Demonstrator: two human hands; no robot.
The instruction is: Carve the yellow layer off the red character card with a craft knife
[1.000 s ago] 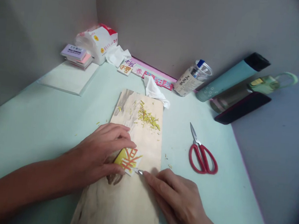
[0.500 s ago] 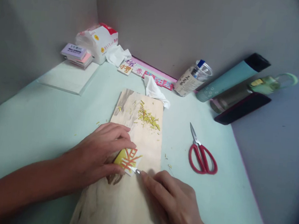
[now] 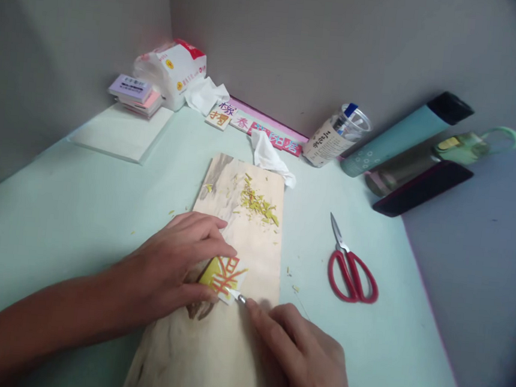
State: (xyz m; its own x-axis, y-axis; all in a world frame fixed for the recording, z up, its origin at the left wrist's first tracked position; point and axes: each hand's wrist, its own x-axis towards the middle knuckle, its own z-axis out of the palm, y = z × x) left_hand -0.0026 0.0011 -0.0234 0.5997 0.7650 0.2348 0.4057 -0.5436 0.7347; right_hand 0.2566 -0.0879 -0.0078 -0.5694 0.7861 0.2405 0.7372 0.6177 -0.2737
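Note:
A small carving block [image 3: 229,274], yellow and white with a raised orange character, lies on a wooden board [image 3: 221,353]. My left hand [image 3: 190,251] holds the block between thumb and fingers from its left side. In my right hand [image 3: 302,351] is a slim carving knife [image 3: 241,298], gripped like a pen, most of its handle hidden by the fingers. Its blade meets the block's lower right part, near the character's strokes. Yellow shavings [image 3: 260,206] are heaped on the board's far end.
Red-handled scissors [image 3: 353,274] lie to the right of the board. Behind stand a plastic cup [image 3: 330,139] with pens, a blue bottle [image 3: 402,137], a tissue pack [image 3: 173,71] and several carved character blocks [image 3: 274,138]. A crumpled tissue [image 3: 267,158] touches the board's far edge.
The whole view has shifted slightly, so things sit a little further right. The knife has drawn back very slightly toward the lower right; the left hand keeps its hold on the block.

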